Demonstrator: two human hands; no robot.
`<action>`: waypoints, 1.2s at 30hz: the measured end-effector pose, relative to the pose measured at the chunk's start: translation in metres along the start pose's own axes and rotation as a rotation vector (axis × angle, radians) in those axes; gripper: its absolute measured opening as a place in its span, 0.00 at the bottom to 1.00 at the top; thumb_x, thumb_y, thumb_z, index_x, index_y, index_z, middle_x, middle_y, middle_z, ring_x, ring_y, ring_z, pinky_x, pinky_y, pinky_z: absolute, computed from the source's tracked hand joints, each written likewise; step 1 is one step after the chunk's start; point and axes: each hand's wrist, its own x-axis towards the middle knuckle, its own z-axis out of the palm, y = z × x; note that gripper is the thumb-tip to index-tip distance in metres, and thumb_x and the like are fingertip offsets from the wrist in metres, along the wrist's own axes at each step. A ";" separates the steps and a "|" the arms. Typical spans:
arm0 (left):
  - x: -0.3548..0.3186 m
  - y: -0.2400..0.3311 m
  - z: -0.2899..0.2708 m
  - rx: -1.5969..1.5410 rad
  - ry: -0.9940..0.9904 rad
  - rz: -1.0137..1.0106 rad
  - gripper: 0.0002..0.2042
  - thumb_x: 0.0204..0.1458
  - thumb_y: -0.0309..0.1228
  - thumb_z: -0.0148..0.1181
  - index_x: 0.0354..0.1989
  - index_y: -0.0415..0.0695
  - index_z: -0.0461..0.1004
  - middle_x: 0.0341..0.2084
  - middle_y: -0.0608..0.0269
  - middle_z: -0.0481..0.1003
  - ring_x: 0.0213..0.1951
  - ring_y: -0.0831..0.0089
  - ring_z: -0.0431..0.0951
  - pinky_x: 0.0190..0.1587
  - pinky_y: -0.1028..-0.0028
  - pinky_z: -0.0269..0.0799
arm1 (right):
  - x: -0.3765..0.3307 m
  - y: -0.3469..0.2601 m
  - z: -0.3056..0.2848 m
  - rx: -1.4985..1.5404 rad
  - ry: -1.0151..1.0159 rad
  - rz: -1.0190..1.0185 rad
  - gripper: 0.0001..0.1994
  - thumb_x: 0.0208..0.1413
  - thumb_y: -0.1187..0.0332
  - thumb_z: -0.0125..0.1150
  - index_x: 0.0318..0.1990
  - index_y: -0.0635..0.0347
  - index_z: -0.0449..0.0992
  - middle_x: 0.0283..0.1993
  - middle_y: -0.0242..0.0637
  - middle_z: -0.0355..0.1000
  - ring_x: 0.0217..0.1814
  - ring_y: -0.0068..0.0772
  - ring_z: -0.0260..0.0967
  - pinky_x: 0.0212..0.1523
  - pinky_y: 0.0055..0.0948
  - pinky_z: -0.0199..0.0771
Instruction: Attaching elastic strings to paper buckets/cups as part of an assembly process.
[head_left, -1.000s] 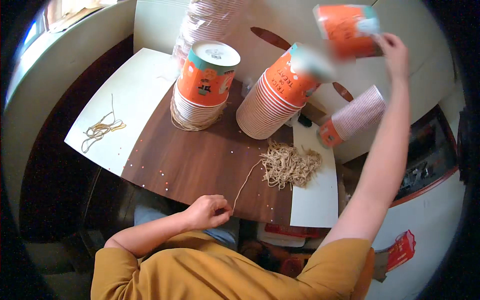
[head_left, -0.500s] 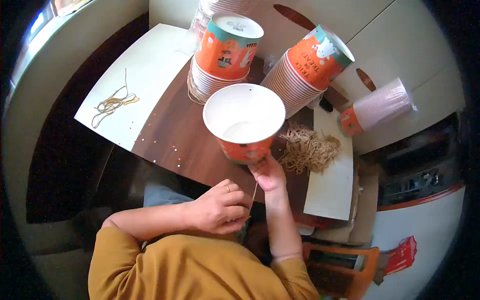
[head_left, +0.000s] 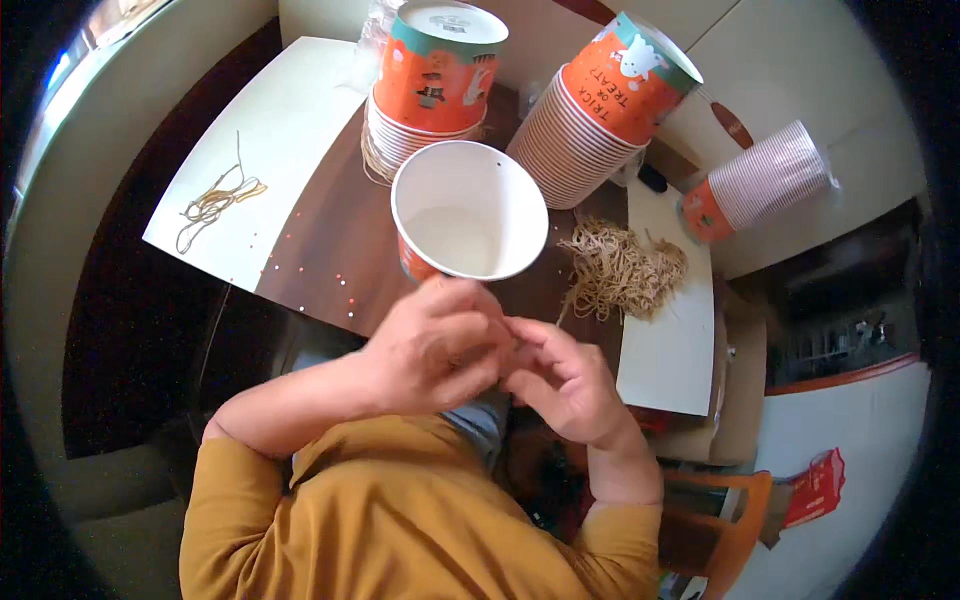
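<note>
One orange-and-white paper cup [head_left: 468, 212], mouth tilted toward the camera, sits above the dark wooden table [head_left: 325, 250], gripped low on its wall by the left hand [head_left: 435, 345]; the right hand [head_left: 560, 380] pinches its fingertips against the left, contents too small to tell. Behind: two stacks of matching orange paper cups [head_left: 430, 85], a pile of tan string [head_left: 620, 270] just right.

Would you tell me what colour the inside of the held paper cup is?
The paper cup is plain white inside, orange outside; the head view, looking into its mouth, shows it.
</note>
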 end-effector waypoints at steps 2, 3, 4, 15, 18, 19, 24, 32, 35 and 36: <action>0.021 0.008 -0.018 0.036 0.049 -0.020 0.04 0.40 0.22 0.61 0.26 0.43 0.74 0.28 0.59 0.72 0.31 0.62 0.74 0.34 0.69 0.70 | 0.013 -0.003 -0.017 -0.440 0.143 -0.291 0.12 0.54 0.72 0.59 0.46 0.61 0.74 0.35 0.39 0.76 0.36 0.28 0.74 0.38 0.30 0.74; 0.032 0.010 -0.032 0.095 0.055 -0.029 0.04 0.39 0.21 0.60 0.25 0.41 0.73 0.28 0.59 0.72 0.31 0.64 0.75 0.33 0.70 0.71 | 0.025 -0.001 -0.026 -0.385 0.264 -0.219 0.05 0.54 0.72 0.59 0.37 0.61 0.77 0.32 0.39 0.76 0.33 0.31 0.75 0.36 0.29 0.74; 0.044 0.015 -0.041 0.056 0.097 -0.078 0.04 0.39 0.21 0.60 0.25 0.39 0.72 0.27 0.59 0.72 0.31 0.67 0.75 0.32 0.71 0.71 | 0.027 0.000 -0.048 -0.399 0.334 -0.179 0.05 0.55 0.70 0.59 0.36 0.61 0.77 0.31 0.37 0.76 0.31 0.26 0.73 0.34 0.27 0.73; 0.079 0.025 -0.087 0.010 0.103 -0.001 0.02 0.43 0.18 0.55 0.25 0.34 0.73 0.26 0.62 0.73 0.30 0.75 0.71 0.35 0.77 0.65 | 0.028 0.048 -0.185 -1.282 0.147 0.727 0.31 0.40 0.61 0.68 0.55 0.60 0.70 0.55 0.48 0.68 0.55 0.39 0.67 0.56 0.34 0.65; 0.080 0.032 -0.061 -0.011 -0.075 -0.063 0.02 0.42 0.21 0.61 0.24 0.37 0.74 0.26 0.59 0.71 0.33 0.69 0.73 0.37 0.72 0.68 | 0.027 -0.014 -0.124 -0.729 0.191 -0.085 0.41 0.38 0.58 0.72 0.61 0.63 0.62 0.61 0.42 0.62 0.61 0.35 0.61 0.61 0.34 0.59; 0.079 0.031 -0.057 -0.004 -0.157 -0.096 0.04 0.44 0.23 0.63 0.25 0.37 0.75 0.26 0.59 0.71 0.32 0.69 0.73 0.35 0.73 0.69 | 0.036 -0.021 -0.094 -0.302 0.084 -0.269 0.42 0.41 0.56 0.71 0.63 0.63 0.58 0.60 0.43 0.63 0.63 0.35 0.59 0.63 0.35 0.55; 0.073 0.026 -0.039 -0.021 -0.163 -0.139 0.05 0.46 0.26 0.61 0.28 0.37 0.77 0.24 0.57 0.71 0.26 0.67 0.75 0.26 0.72 0.71 | 0.026 -0.040 -0.004 0.668 -0.049 -0.174 0.34 0.55 0.68 0.62 0.65 0.63 0.50 0.50 0.38 0.67 0.52 0.24 0.64 0.52 0.24 0.65; 0.014 -0.006 -0.022 -0.248 -0.214 -0.436 0.06 0.51 0.28 0.60 0.33 0.38 0.78 0.25 0.64 0.70 0.27 0.77 0.69 0.29 0.77 0.65 | 0.028 0.000 0.006 -0.310 0.342 -0.438 0.08 0.49 0.79 0.63 0.37 0.62 0.74 0.31 0.36 0.70 0.27 0.27 0.70 0.26 0.25 0.71; 0.003 -0.004 -0.019 -0.477 -0.161 -0.587 0.08 0.54 0.29 0.57 0.35 0.38 0.78 0.25 0.67 0.71 0.27 0.81 0.69 0.30 0.79 0.65 | 0.026 0.004 0.010 -0.447 0.374 -0.565 0.07 0.47 0.79 0.63 0.34 0.61 0.73 0.30 0.39 0.69 0.28 0.37 0.70 0.28 0.30 0.71; 0.004 -0.002 -0.021 -0.554 -0.164 -0.703 0.09 0.56 0.31 0.55 0.36 0.38 0.78 0.25 0.68 0.72 0.27 0.83 0.69 0.30 0.80 0.65 | 0.026 0.005 0.009 -0.447 0.373 -0.563 0.07 0.47 0.79 0.63 0.34 0.61 0.73 0.30 0.39 0.69 0.28 0.37 0.70 0.28 0.30 0.71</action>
